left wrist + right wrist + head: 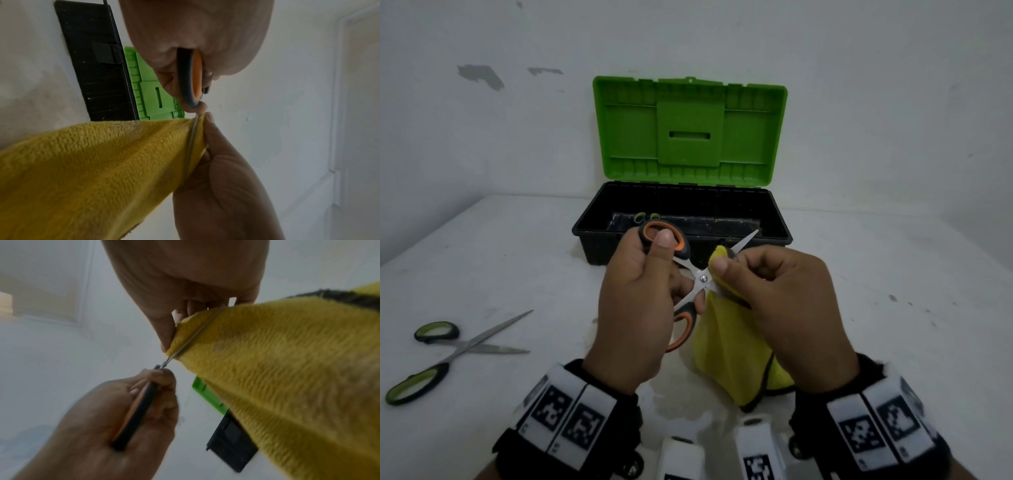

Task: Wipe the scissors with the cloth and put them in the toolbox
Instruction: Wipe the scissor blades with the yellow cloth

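Observation:
My left hand (pixel 643 284) grips the handles of the orange-and-black scissors (pixel 700 278), whose blades are spread apart. My right hand (pixel 763 287) pinches the yellow cloth (pixel 729 346) around one blade close to the pivot. The other blade tip sticks out toward the toolbox (pixel 599 236). In the left wrist view the orange handle (pixel 195 78) sits inside my fingers and the cloth (pixel 92 170) folds over the blade edge. The right wrist view shows the cloth (pixel 277 369) wrapped on the blade and my left hand (pixel 123 418) holding the handle. The black toolbox stands behind, its green lid (pixel 688 126) raised.
A second pair of scissors (pixel 453 353) with green-and-black handles lies spread on the white table at the left. Green handle loops (pixel 646 217) of another pair show inside the toolbox. A white wall stands right behind the box.

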Demonstrator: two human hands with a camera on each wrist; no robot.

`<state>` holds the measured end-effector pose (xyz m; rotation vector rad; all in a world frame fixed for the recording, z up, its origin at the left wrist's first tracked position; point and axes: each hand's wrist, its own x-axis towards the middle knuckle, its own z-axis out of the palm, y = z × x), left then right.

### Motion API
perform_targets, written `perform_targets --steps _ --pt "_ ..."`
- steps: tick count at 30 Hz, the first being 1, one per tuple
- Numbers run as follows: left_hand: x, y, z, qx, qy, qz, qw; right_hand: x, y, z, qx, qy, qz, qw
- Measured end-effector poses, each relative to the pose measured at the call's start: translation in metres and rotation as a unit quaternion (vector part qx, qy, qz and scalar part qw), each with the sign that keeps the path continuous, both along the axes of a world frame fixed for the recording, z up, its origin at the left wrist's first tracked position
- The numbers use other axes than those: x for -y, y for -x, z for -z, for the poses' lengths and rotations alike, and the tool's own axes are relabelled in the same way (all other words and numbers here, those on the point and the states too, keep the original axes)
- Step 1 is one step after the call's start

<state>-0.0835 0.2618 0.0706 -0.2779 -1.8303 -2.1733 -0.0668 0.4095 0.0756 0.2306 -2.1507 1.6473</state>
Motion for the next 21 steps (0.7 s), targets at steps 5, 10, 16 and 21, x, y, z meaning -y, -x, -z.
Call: perform_targets --steps 5,10,16,21 --pt "0.0 0.0 -0.005 -0.015 -0.027 0.015 0.999 0.0 0.004 -0.004 -0.025 -0.008 0.021 0.999" --pt "-0.001 -0.002 -0.005 -0.015 -0.044 0.012 0.999 0.006 -0.002 -0.005 -0.036 -0.014 -0.001 0.999" --pt "-0.001 -0.005 -0.003 0.009 -0.054 0.043 0.998 -0.01 0.007 -0.003 -0.053 -0.001 0.077 0.996" --pt "0.002 -0.004 -0.001 0.026 -0.055 0.046 0.997 -0.001 -0.005 -0.003 -0.038 -0.035 0.032 0.998"
